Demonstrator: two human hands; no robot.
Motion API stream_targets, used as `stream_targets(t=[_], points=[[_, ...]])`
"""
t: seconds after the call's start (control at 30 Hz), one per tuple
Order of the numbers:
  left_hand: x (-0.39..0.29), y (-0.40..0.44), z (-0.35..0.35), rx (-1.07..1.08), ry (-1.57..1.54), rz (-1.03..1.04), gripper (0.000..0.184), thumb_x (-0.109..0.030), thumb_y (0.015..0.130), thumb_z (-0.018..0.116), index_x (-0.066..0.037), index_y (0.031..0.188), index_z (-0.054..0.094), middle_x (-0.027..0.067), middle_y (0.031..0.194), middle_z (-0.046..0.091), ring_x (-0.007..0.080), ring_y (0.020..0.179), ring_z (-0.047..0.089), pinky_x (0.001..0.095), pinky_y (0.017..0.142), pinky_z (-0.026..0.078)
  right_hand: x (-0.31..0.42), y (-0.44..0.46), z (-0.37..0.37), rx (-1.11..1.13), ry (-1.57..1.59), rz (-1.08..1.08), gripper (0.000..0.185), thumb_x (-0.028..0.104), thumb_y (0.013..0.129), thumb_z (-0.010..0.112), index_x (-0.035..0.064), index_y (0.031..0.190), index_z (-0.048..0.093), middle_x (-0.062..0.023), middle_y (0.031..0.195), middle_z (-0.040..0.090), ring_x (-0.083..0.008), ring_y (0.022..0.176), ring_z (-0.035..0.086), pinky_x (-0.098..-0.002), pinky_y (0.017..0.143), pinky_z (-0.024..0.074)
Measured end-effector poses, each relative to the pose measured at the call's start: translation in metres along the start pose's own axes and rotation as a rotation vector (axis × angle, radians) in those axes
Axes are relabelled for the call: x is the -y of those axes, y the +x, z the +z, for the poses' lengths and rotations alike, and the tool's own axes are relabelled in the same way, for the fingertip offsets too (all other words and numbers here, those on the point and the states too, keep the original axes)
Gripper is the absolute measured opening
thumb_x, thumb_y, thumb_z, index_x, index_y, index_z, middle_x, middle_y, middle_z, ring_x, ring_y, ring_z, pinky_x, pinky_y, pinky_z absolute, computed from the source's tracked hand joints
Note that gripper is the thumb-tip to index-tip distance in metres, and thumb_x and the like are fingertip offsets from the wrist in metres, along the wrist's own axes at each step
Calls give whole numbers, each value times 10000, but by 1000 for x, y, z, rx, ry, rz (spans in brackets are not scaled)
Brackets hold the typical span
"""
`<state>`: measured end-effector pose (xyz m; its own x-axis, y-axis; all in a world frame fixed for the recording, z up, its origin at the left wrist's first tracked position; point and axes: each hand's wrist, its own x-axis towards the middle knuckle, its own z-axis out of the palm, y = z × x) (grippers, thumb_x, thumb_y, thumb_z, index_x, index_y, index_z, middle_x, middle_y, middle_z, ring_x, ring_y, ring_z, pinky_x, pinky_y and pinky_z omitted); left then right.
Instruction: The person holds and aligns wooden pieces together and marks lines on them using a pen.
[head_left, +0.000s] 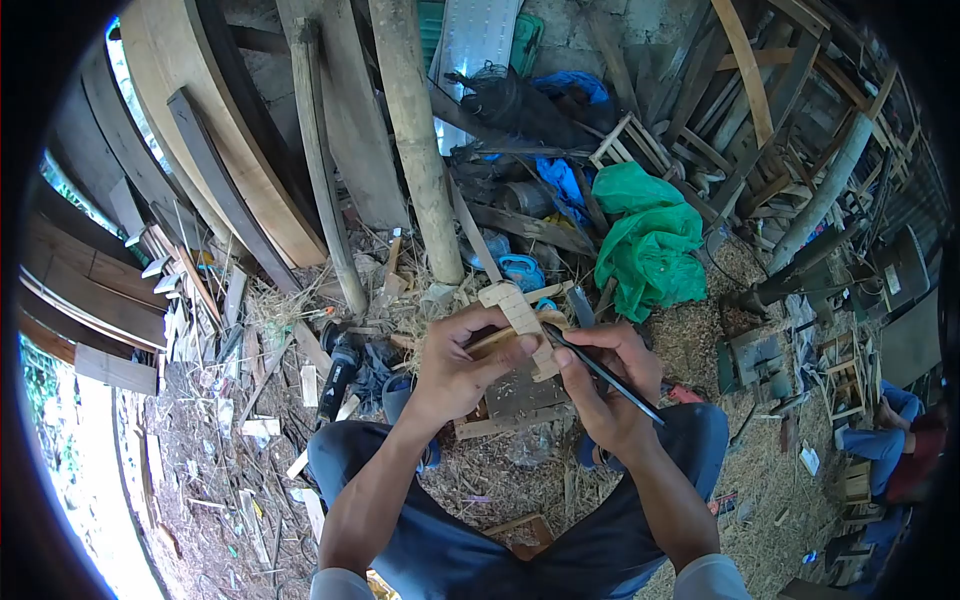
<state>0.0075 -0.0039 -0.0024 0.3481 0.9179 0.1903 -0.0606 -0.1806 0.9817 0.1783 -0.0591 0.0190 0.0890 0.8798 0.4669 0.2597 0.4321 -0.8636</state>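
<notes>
My left hand is closed round a pale carved piece of wood with notched, stepped edges. The thumb presses on its near face, and the piece stands tilted between both hands. In my right hand is a slim dark tool, long and narrow, gripped between thumb and fingers. One end of the tool meets the wood; the other points down to the right. Its exact kind is not clear. Beneath the hands, between my knees, a wooden block carries small shavings.
Planks and poles lean at the back left. A green plastic sheet lies right of centre. A black power tool rests by my left knee. Shavings and offcuts cover the ground. Another person sits at far right.
</notes>
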Motion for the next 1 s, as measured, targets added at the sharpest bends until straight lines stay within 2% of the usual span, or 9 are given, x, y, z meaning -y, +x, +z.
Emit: stream_targets(t=[0.17,0.23,0.3,0.37,0.47,0.57,0.8,0.87,1.0], points=[[-4,-1,-2,7,55,49,213,-134,814,695,26,948,652,33,785,648,36,666,524,184,570,381,1,1,-3,40,-92,-34,148,25,791,660,-12,924,608,-91,758,650,-110,624,624,-249,561,482],[-14,-4,-4,-38,-132,-220,191,-128,807,717,3,938,672,39,823,655,70,722,580,217,663,451,-4,1,-8,89,-166,-44,141,27,795,650,-9,925,608,-80,742,641,-106,605,606,-253,549,473],[-17,0,-6,-44,-136,-120,184,-116,815,708,7,945,668,36,823,657,61,713,572,213,648,447,-5,0,-8,131,-236,-55,135,29,799,639,-6,925,608,-69,727,633,-102,585,589,-257,537,464],[-17,2,-7,-48,-145,-21,177,-105,822,699,10,953,664,32,822,658,53,703,563,208,634,443,-4,-1,-6,37,-105,88,125,89,842,628,-4,923,605,-56,706,608,-86,589,567,-255,534,454],[-12,-1,-5,-45,-162,-149,168,-98,829,691,6,957,662,25,828,655,46,708,552,207,623,438,-4,4,3,-35,13,272,165,134,881,612,-14,952,595,-46,697,591,-75,609,560,-240,548,456],[-9,-2,-3,-45,-126,-127,164,-107,831,690,-2,955,665,6,804,643,30,648,522,193,553,405,-8,0,5,64,306,475,222,92,866,627,-40,1031,561,-81,772,609,-104,696,601,-240,599,498],[-3,-1,-4,-52,-143,-152,233,-171,817,716,-27,989,654,-24,732,612,3,535,445,176,459,317,-13,-5,12,47,328,415,418,8,771,719,-77,1119,504,-138,924,628,-171,820,637,-280,719,547],[-2,-1,-3,-73,-139,-146,245,-181,817,718,-29,996,651,-24,730,612,5,537,446,176,463,321,-11,-6,13,-8,338,358,422,84,786,731,-47,1132,528,-124,955,624,-136,887,622,-240,762,528],[-1,-1,-6,-51,-181,-152,253,-202,823,712,-34,1004,651,-21,749,622,6,534,443,179,458,318,-16,-8,13,-2,280,319,455,109,773,748,-31,1149,534,-121,937,634,-131,858,626,-240,750,533]])
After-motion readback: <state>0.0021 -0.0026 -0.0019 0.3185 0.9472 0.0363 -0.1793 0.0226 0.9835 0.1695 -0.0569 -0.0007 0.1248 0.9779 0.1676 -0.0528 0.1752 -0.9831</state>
